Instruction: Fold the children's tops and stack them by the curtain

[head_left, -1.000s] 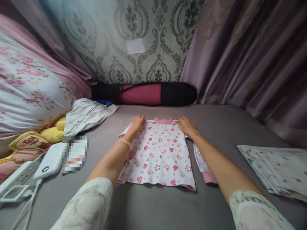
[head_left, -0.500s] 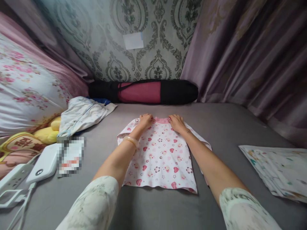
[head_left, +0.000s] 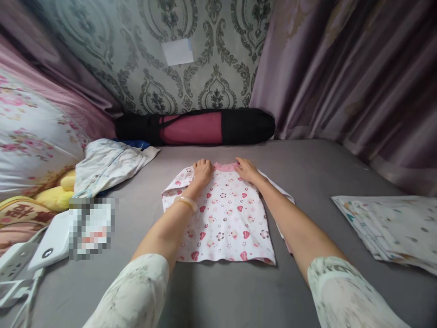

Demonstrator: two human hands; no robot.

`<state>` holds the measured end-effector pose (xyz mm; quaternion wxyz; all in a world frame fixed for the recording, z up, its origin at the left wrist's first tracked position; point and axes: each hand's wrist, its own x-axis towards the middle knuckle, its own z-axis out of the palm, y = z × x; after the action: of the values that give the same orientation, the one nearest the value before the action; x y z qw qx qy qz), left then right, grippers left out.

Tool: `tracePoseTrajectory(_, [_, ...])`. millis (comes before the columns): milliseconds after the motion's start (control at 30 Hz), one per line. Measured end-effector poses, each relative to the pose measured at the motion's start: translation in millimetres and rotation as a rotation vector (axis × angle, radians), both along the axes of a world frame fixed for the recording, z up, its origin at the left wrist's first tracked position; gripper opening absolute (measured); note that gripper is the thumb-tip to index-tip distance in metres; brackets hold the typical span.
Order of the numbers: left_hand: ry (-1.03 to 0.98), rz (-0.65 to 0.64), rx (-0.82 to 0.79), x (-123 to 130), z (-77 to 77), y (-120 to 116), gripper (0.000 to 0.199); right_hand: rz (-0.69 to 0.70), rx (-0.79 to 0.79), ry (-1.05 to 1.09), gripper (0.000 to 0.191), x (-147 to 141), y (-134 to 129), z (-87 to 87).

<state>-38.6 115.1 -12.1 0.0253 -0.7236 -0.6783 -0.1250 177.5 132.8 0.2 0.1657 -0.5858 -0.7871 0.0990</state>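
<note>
Head view: small printed shirt (head_left: 225, 223), thin pliant cloth, white with red hearts and dark flowers, spread mid-surface (head_left: 218, 296) on smooth gray fabric. Hem faces the near edge; curved pink collar (head_left: 226, 167) faces the far edge. Left hand (head_left: 203, 171) rests on the shoulder beside the collar, fingers bent; right hand (head_left: 247, 171) lies at the collar's other end, fingers extended. Cannot tell whether either pinches fabric. Pale, smooth bangle (head_left: 186, 203) rings the left forearm. Along the far edge: cylindrical black-and-red bag (head_left: 191, 128). Toward the right edge: flat, layered cloth stack (head_left: 392, 228). Toward the far left corner: crumpled pale cloth (head_left: 105, 164).
</note>
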Motion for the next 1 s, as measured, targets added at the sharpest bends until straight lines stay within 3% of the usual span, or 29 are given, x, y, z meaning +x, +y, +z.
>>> tracePoseTrajectory(67, [0.015,-0.021,0.031,2.9,7.0,-5.8,0.030,-0.022,0.021,0.099,0.046,17.2,-3.8,10.5])
tracePoseTrajectory(167, [-0.006,-0.087,0.042,14.4,19.0,-15.1,0.030,-0.155,0.013,0.203,0.037,57.9,-22.0,26.7])
tracePoseTrajectory(300, [-0.073,-0.246,-0.049,47.9,28.0,-25.6,0.025,-0.320,-0.143,0.162,0.024,118.7,-69.1,38.8])
tracePoseTrajectory(433, [-0.137,-0.423,-0.088,90.5,23.4,-31.5,0.026,-0.447,-0.364,0.128,0.030,155.6,-121.2,35.1])
tracePoseTrajectory(533, [-0.184,-0.502,-0.075,115.6,13.5,-33.0,0.030,-0.458,-0.482,0.063,0.040,162.6,-152.4,29.5])
tracePoseTrajectory(667, [-0.219,-0.480,-0.037,133.4,-1.3,-35.0,0.032,-0.369,-0.446,-0.002,0.043,158.3,-178.5,24.0])
tracePoseTrajectory(867, [-0.252,-0.451,0.021,136.7,-13.1,-40.6,0.031,-0.288,-0.387,0.072,0.018,147.7,-186.6,15.4])
tracePoseTrajectory(1000, [-0.249,-0.436,-0.016,137.2,-11.1,-43.4,0.033,-0.275,-0.407,0.192,0.011,141.7,-184.6,23.6])
